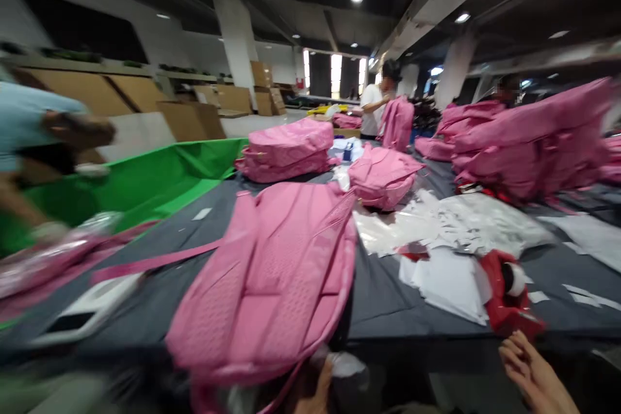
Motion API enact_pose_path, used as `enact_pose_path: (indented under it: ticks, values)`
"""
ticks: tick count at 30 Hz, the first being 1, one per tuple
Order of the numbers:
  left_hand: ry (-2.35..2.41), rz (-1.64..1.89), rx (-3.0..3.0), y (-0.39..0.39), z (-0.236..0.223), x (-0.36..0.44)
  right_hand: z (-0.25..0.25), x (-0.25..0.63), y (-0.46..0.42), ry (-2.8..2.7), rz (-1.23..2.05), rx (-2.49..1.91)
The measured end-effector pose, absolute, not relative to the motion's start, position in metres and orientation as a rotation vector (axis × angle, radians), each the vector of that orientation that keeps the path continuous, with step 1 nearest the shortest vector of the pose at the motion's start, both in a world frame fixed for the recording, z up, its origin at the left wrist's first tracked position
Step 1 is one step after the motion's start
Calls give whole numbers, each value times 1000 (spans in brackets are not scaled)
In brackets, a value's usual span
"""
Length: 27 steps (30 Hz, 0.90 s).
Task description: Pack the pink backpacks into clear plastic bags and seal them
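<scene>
A large pink backpack (pixel 272 278) lies on the dark grey table (pixel 388 310) right before me, its near end hanging over the front edge. My left hand (pixel 313 391) is at that near end, thumb up against the fabric beside some white plastic, its fingers mostly hidden under the bag. Off to the lower right, my right hand (pixel 531 375) hovers just short of the table edge with fingers stretched out and nothing in them. A red tape dispenser (pixel 509 294) sits closest to it.
White sheets and plastic bags (pixel 451 226) litter the table's right half. More pink backpacks (pixel 291 149) (pixel 383 174) lie farther back, with a stack (pixel 533 142) at right. A green bin (pixel 145 181) and a blurred person's arm (pixel 29 207) are at left. Another person (pixel 376 107) stands behind.
</scene>
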<state>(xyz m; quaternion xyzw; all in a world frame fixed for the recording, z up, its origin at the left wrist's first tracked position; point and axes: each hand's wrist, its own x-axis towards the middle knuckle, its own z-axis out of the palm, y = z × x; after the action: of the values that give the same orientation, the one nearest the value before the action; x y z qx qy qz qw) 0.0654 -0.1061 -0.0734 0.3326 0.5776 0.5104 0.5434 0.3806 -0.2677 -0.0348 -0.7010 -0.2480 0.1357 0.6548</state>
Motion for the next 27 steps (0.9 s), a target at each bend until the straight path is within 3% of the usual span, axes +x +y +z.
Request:
enact_pose_path:
  ticks: [5,8,15,24,27]
  values:
    - [1216,1192,732,-108,-75,65,-42,296,-197,-775,838,-1476]
    - [1153,1289,757,-107,-67,69,-21,248,-160,-1251,967,-1449]
    - [1082,1357,837,-111,-67,71,1,216,-95,-2107,518,-1239]
    - [1010,1325,871,-108,-74,67,3,196,-96,-2249,-373,-1142]
    - [996,1279,839,-109,-74,63,8,196,-95,-2240,-415,-1134]
